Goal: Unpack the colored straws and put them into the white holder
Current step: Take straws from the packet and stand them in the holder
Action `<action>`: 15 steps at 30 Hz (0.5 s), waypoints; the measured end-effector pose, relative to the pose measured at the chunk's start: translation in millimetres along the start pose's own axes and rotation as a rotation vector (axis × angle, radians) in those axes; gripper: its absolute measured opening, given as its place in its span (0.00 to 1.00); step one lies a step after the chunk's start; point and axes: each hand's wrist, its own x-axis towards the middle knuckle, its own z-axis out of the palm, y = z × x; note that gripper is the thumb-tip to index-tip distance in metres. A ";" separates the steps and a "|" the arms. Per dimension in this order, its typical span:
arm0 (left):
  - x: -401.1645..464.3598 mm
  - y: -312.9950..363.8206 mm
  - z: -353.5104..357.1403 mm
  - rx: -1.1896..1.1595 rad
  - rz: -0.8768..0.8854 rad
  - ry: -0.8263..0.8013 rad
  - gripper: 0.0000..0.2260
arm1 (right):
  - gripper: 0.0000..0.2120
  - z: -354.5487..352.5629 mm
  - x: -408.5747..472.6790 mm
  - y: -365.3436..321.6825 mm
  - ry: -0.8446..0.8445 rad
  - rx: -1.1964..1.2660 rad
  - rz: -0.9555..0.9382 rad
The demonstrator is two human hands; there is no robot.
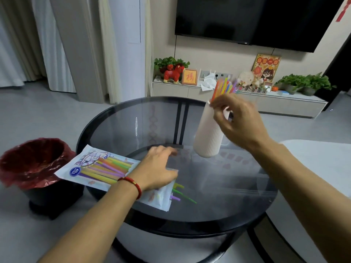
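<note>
White ribbed plastic holder [208,133] on the round glass table [133,118] already contains a bunch of colored straws [224,88], pinched by the right hand [235,120]. Left hand [158,168], fingers loosely spread, presses the printed plastic packet [98,168], where many straws apparently remain.

The holder [208,133] is white with fine vertical ribs. The straws [224,88] in it are orange, yellow, green and purple. The packet [98,166] at left is pale blue with printed pictures. The desk [133,118] is dark glass.
</note>
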 end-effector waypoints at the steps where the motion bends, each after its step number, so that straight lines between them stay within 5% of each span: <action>1: -4.5 -3.8 -1.1 0.115 0.052 -0.082 0.32 | 0.09 6.7 -18.1 -3.0 -0.145 0.036 0.038; 4: -16.0 -12.4 -0.1 0.338 0.088 -0.358 0.46 | 0.09 33.8 -72.0 -12.4 -0.603 0.067 0.133; 6: -20.6 -17.3 -0.2 0.409 0.053 -0.499 0.53 | 0.15 54.0 -102.3 -19.9 -0.727 0.109 0.149; 10: -19.9 -17.8 -1.9 0.533 0.063 -0.543 0.62 | 0.34 86.9 -136.2 -34.3 -0.707 0.112 0.152; 15: -14.8 -11.4 -1.8 0.449 0.113 -0.397 0.56 | 0.24 108.1 -140.6 -45.5 -0.589 0.050 0.089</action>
